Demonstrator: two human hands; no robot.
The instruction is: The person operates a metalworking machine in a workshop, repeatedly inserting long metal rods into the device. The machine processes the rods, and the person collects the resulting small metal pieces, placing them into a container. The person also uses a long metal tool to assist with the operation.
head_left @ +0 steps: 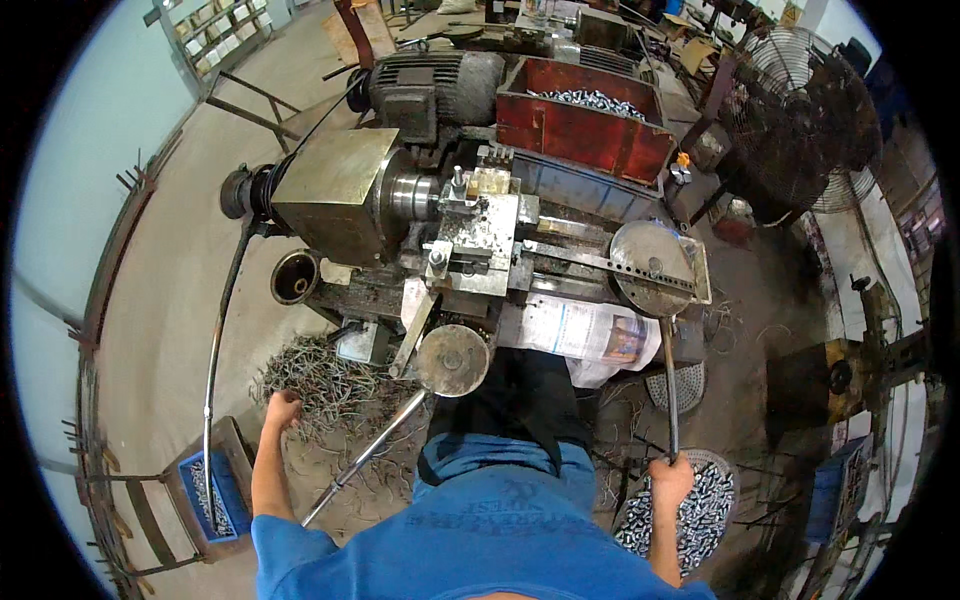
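My right hand is wrapped round the lower end of a long metal lever, which runs up to a round plate at the right end of a small lathe. My left hand hangs in the air with its fingers curled, over the edge of a heap of metal shavings; anything in it is too small or hidden to make out. In front of me are the lathe's chuck and its tool slide. A second lever slants down from a nearer round plate, with neither hand on it.
A red bin of small metal parts stands behind the lathe, beside a motor. More parts fill a blue crate at left and a basket by my right forearm. Newspaper covers the front ledge. A large fan stands at right.
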